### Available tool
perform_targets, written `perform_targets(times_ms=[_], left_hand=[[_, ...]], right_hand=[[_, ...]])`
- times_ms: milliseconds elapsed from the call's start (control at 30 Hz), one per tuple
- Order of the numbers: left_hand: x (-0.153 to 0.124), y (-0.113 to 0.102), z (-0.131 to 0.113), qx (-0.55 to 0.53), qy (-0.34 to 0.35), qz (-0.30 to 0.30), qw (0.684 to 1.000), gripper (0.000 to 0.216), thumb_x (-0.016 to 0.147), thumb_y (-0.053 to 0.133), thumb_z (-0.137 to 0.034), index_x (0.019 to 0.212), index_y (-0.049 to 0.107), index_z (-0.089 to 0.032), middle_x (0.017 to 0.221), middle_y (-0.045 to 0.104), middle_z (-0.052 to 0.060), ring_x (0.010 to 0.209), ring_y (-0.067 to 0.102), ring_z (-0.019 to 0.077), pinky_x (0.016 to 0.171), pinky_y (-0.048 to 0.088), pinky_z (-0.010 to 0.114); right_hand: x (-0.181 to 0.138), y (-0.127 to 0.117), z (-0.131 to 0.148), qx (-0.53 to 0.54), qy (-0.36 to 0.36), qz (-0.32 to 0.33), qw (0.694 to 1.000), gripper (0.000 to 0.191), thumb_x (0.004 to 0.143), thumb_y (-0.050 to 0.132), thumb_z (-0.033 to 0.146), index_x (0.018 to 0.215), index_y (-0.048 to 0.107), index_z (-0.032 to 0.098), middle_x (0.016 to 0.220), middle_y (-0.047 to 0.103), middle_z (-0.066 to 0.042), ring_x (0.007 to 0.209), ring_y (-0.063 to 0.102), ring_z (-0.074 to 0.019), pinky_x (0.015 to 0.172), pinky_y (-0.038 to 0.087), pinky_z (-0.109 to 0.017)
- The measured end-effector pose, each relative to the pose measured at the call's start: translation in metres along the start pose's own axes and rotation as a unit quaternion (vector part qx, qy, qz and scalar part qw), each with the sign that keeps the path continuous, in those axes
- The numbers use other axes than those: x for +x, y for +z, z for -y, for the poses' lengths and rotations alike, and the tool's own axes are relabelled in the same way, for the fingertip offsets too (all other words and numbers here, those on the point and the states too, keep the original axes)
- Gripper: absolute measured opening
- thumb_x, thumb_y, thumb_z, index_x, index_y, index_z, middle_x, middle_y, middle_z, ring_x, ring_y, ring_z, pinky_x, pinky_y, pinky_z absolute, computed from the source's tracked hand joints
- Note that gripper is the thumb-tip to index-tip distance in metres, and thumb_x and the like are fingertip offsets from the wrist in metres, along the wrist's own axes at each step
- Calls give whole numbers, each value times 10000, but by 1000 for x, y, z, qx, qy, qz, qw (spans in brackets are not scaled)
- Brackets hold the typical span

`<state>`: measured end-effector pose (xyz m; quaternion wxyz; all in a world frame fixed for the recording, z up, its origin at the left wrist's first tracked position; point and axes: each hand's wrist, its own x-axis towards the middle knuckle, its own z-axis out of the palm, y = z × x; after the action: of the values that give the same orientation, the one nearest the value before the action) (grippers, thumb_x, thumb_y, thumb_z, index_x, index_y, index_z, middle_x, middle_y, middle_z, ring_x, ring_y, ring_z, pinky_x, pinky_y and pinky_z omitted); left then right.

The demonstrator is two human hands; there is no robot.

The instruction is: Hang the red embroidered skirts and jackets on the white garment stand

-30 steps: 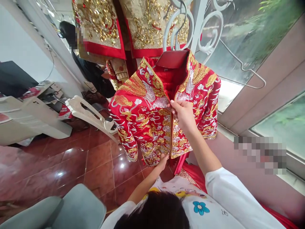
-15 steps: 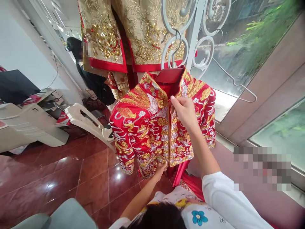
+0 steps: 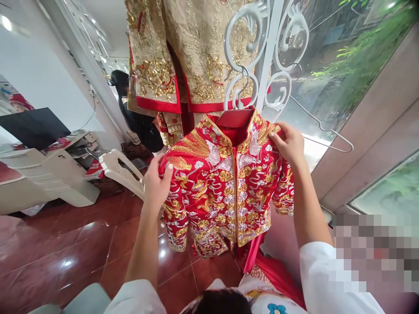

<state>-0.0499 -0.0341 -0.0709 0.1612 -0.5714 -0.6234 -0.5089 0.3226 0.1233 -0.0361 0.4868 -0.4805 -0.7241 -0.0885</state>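
Observation:
A red embroidered jacket (image 3: pixel 212 187) with gold and silver motifs hangs in front of me on a hanger (image 3: pixel 238 114). Its front zip is drawn up to the stand collar, and the hem on the left side flares out. My left hand (image 3: pixel 157 179) grips the jacket's left-side shoulder, thumb in front and fingers behind. At the opposite shoulder, my right hand (image 3: pixel 288 141) pinches the fabric in the same way. The hanger's metal hook is on a white scrollwork metal stand (image 3: pixel 266 56).
Behind hangs a longer gold beaded garment (image 3: pixel 203 52) with red trim. A bare wire hanger (image 3: pixel 322 117) hangs at the right, by the window. To the left are a white chair (image 3: pixel 121 170) and a desk with a monitor (image 3: pixel 36 128). Farther back stands a person in black (image 3: pixel 140 126).
My right hand has left the collar zip and taken the right-side shoulder. My left hand has moved up from the hem to the left-side shoulder. The view has shifted slightly.

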Motion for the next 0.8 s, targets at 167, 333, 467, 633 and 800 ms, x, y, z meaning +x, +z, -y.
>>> perform_targets(times_ms=[167, 333, 467, 633, 800], left_hand=[[29, 7, 2, 6, 23, -16, 1000, 370, 899, 447, -405, 1101, 644, -165, 965, 693, 79, 856, 639, 197, 799, 467, 303], [65, -7, -6, -14, 99, -10, 995, 311, 882, 497, -383, 1063, 676, -205, 1006, 704, 51, 912, 644, 187, 831, 460, 290], [68, -2, 0, -35, 77, 30, 996, 374, 843, 538, -400, 1148, 631, -204, 1068, 690, 49, 937, 638, 182, 859, 466, 285], [59, 11, 22, -71, 49, 52, 995, 414, 834, 509, -440, 1125, 635, -173, 1057, 685, 65, 949, 628, 208, 864, 463, 291], [49, 26, 33, -154, 30, 88, 984, 488, 822, 467, -569, 929, 657, -132, 813, 667, 57, 734, 589, 176, 660, 450, 245]], right_hand=[[5, -18, -1, 131, 29, 88, 987, 475, 815, 459, 595, 605, 538, 177, 521, 419, 0, 508, 376, -107, 507, 286, -251], [-13, -12, -10, 285, 127, 125, 942, 637, 688, 453, 797, 517, 432, 184, 494, 374, 0, 467, 326, -98, 444, 270, -245], [-34, -5, -8, 289, 131, 39, 948, 635, 715, 442, 779, 512, 353, 184, 502, 314, 11, 481, 269, -89, 453, 225, -241], [-34, -26, 5, 119, 59, 13, 991, 572, 855, 359, 639, 524, 385, 172, 489, 271, 17, 485, 268, -91, 499, 194, -253], [-19, -47, 5, -3, 46, 89, 995, 490, 864, 391, 584, 860, 697, 201, 553, 523, -11, 535, 450, -137, 543, 276, -266]])
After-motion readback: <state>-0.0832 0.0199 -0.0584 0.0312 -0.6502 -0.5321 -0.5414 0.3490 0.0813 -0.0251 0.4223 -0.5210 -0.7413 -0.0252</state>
